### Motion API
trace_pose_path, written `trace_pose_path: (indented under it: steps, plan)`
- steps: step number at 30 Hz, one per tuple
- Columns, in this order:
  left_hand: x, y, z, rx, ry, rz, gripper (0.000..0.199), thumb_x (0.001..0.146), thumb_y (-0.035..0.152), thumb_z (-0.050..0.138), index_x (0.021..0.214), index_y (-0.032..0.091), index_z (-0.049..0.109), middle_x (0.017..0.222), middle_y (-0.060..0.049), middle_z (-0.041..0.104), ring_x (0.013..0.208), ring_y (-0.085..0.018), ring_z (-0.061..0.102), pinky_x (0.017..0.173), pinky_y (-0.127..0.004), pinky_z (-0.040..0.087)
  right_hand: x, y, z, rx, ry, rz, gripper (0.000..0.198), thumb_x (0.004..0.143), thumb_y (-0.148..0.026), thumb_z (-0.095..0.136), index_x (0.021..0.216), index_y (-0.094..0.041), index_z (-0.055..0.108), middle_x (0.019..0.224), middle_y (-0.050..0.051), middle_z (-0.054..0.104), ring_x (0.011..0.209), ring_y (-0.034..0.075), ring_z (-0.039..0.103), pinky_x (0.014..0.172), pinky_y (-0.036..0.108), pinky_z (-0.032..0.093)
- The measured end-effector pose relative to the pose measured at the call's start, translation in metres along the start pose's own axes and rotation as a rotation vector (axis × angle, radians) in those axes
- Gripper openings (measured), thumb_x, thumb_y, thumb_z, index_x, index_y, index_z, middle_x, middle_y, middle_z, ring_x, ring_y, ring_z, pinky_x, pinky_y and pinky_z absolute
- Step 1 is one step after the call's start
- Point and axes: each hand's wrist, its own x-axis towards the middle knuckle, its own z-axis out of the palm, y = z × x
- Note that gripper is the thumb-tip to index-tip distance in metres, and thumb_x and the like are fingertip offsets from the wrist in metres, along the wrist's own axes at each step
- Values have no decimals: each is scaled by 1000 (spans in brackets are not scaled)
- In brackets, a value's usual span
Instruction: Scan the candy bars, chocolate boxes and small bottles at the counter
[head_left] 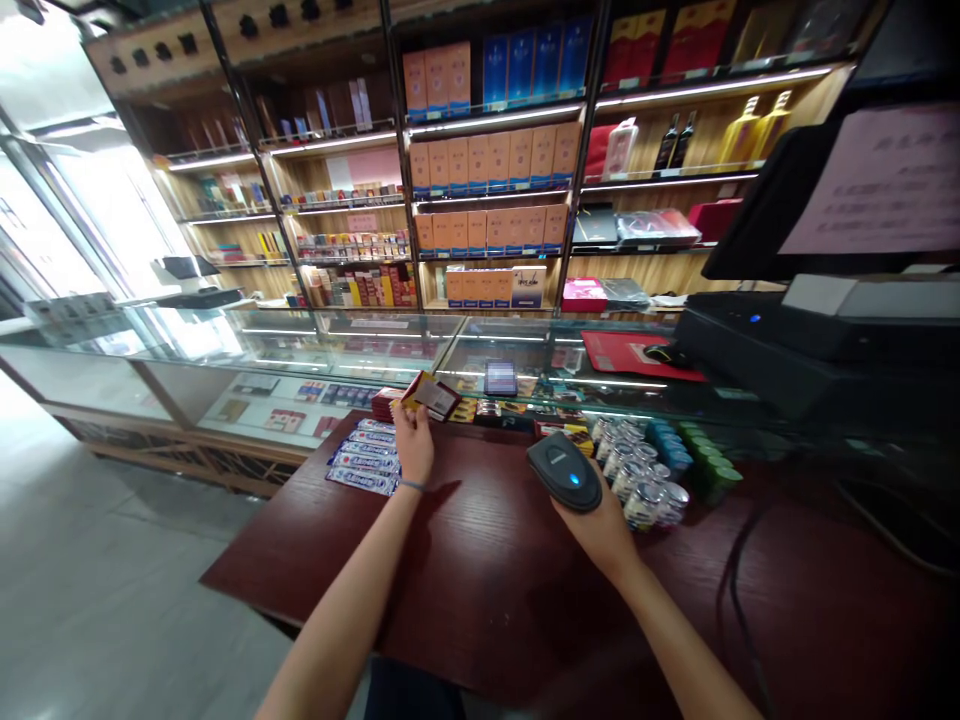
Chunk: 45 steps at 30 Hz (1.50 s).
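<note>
My left hand [414, 445] grips a small flat dark-red and yellow packet [437, 396], raised above the counter with a pale printed panel facing me. Its exact kind is not readable. My right hand [600, 525] is wrapped round a black barcode scanner [564, 472] with a blue light on top; most of the fingers are hidden beneath it. The scanner's front end points toward the packet, some distance from it. Beside my left hand lie several blue-and-white wrapped packs [365, 458] in a row. Behind them is a stack of red packets [385, 403].
Silver-topped cans or jars [637, 470], blue containers [670, 450] and green containers [712, 468] stand right of the scanner. A cable [735, 570] crosses the dark wooden counter [480, 560]. Beyond are a glass display case [360, 345], a monitor [810, 190] and stocked shelves [491, 195].
</note>
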Motion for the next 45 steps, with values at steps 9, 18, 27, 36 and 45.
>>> trace_pose_path:
  steps: [9,18,27,36,45]
  plan:
    - [-63,-26,29,-734,-17,-640,21,97,22,56,116,28,50,119,-4,68,101,-13,70,99,-39,56,-10,-15,-1,-177,-118,29,46,77,-36,65,120,-30,51,85,3,76,91,31,75,70,33,52]
    - [-69,-35,28,-728,-21,-719,21,101,18,46,119,29,49,124,-5,67,105,-12,70,102,-39,55,-20,2,12,-450,-275,-174,48,81,-32,63,125,-27,44,88,4,76,74,30,75,57,30,43]
    - [-68,-31,27,-771,-24,-735,28,101,17,47,124,32,50,123,-5,68,106,-14,70,103,-40,54,-17,1,9,-345,-339,-90,35,79,-31,62,109,-28,45,82,2,74,81,32,76,60,29,44]
    - [-70,-36,28,-862,-41,-734,33,86,8,67,112,26,57,112,-2,70,94,-12,70,100,-39,54,-9,-21,-3,-308,-273,64,34,76,-30,63,106,-30,48,84,1,74,84,29,75,65,28,45]
    - [-73,-22,34,-577,-267,-569,46,77,35,81,117,21,65,110,-6,72,87,-15,70,83,-31,57,11,-9,-31,-168,-1,94,38,74,-35,65,110,-27,54,93,6,75,96,31,72,81,38,53]
